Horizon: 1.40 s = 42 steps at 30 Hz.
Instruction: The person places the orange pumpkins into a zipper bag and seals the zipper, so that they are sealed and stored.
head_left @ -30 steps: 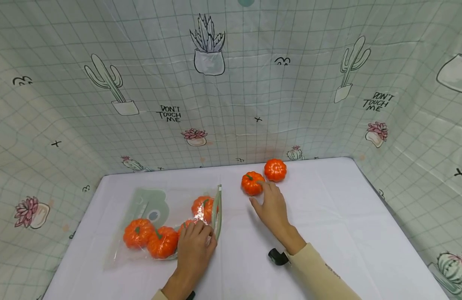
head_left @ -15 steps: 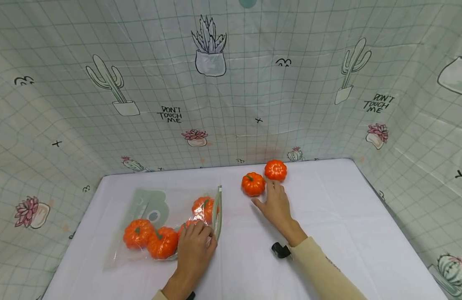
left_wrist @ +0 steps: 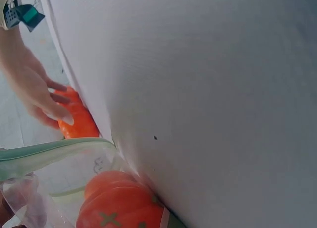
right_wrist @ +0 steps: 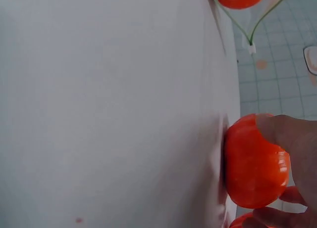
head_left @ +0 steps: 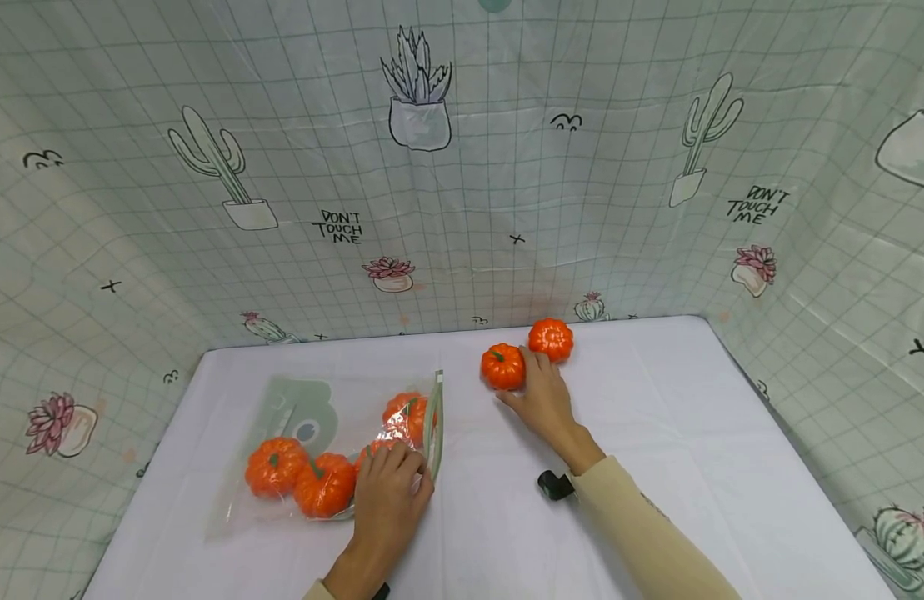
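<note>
My left hand [head_left: 390, 496] holds the front part of a clear zip bag [head_left: 345, 400] near its mouth. Inside the bag lie several small orange pumpkins [head_left: 325, 485], one of them partly covered by this hand. The bag's green-edged mouth stands apart on the right side, and the left wrist view shows a pumpkin [left_wrist: 119, 203] just inside it. My right hand [head_left: 546, 404] grips a loose pumpkin [head_left: 502, 367] on the table, thumb on the near side and fingers round its right side. In the right wrist view the thumb overlaps this pumpkin [right_wrist: 255, 163].
Another loose pumpkin [head_left: 551, 340] sits at the table's back edge, right behind my right fingers. A white cloth covers the table [head_left: 656, 417]. A patterned curtain [head_left: 462, 192] rises behind it and at both sides.
My right hand first drew back slightly to the right of the nearer loose pumpkin, then came back left and closed round it. The left hand and bag have stayed put.
</note>
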Available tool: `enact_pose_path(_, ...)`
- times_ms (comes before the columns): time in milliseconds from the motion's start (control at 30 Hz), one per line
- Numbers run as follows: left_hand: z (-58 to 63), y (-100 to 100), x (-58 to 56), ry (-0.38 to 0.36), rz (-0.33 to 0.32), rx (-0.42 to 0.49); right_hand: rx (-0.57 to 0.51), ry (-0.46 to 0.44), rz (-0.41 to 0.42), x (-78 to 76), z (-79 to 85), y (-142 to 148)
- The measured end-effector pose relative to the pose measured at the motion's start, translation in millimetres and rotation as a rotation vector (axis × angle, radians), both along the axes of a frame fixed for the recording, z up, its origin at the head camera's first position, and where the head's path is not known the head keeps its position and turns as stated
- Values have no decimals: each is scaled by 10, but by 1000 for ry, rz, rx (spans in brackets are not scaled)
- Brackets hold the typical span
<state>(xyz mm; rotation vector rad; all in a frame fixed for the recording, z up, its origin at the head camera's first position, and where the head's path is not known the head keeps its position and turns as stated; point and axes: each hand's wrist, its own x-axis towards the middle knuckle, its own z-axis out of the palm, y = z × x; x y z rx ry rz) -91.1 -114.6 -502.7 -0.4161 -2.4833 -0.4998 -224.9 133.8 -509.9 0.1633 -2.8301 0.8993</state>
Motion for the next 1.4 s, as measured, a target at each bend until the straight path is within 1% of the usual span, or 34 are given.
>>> enact_pose_path(167, 1, -4, 7, -8, 5, 0, -4, -37, 9, -76, 7, -9)
enact_pose_path(300, -15, -10, -2, 11, -1, 2, -4, -64, 5, -113, 6, -13)
enact_pose_path(400, -21, -11, -6, 21, -3, 1, -6, -57, 6, -116, 5, -17)
enact_pose_path(533, -17, -4, -1, 8, 2, 0, -20, -49, 12, -77, -9, -12)
enact_pose_path(633, -15, 1, 2, 0, 5, 3, -39, -46, 24, -3, -25, -17)
enact_pose_path(733, -16, 2, -1, 9, 2, 6, -59, -46, 45, 106, -26, -42)
enact_pose_path(833, -18, -1, -6, 18, -1, 7, -75, -33, 81, 227, -21, -91)
enact_pose_path(1100, 0, -3, 9, -17, 4, 8, -80, 13, 188, 519, -25, -282)
enact_pose_path(1233, -7, -4, 0, 1, -1, 14, -75, 30, 232, 594, -48, -375)
enact_pose_path(1400, -3, -1, -3, 15, -9, 17, -78, 26, 245, 643, -51, -487)
